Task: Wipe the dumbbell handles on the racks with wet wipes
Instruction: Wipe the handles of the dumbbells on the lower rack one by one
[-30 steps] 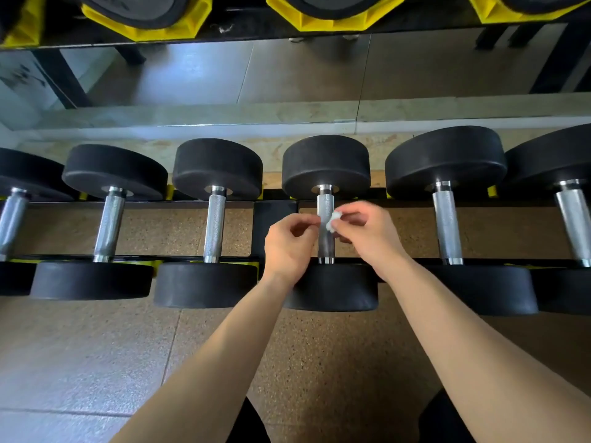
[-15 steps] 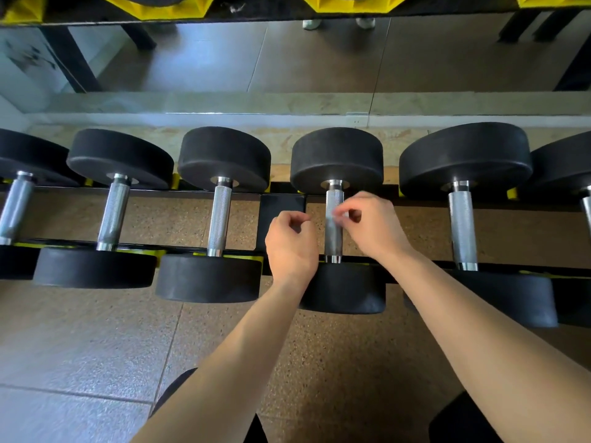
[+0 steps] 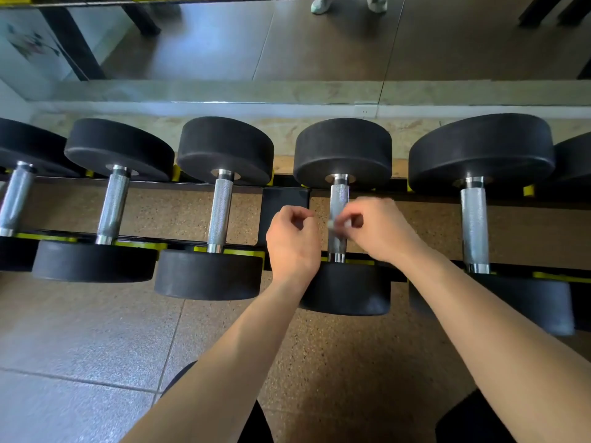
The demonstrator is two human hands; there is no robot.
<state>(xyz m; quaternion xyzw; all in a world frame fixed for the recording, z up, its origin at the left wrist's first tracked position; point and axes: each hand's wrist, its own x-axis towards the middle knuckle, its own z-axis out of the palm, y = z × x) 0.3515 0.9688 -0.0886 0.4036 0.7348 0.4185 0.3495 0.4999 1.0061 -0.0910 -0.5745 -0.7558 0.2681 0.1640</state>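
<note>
White wet wipe (image 3: pixel 338 224), plainer before, is now a blurred scrap the right hand (image 3: pixel 382 233) pinches at the dumbbell handle (image 3: pixel 338 199). Left hand (image 3: pixel 294 243) curls empty alongside.

Wet wipe (image 3: pixel 339 224): small white scrap, blurred, against the middle of the centre handle (image 3: pixel 338 198); handle is knurled chrome, lying 12-to-6 across the black rack (image 3: pixel 284 199); neighbouring handles at 9 o'clock (image 3: pixel 220 212) and 3 o'clock (image 3: pixel 475 225), same pose.

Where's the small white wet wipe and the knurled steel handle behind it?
Small white wet wipe (image 3: pixel 336 224): head view, exposed crumpled bit.
Knurled steel handle (image 3: pixel 339 198): head view, bare upper shaft.
</note>
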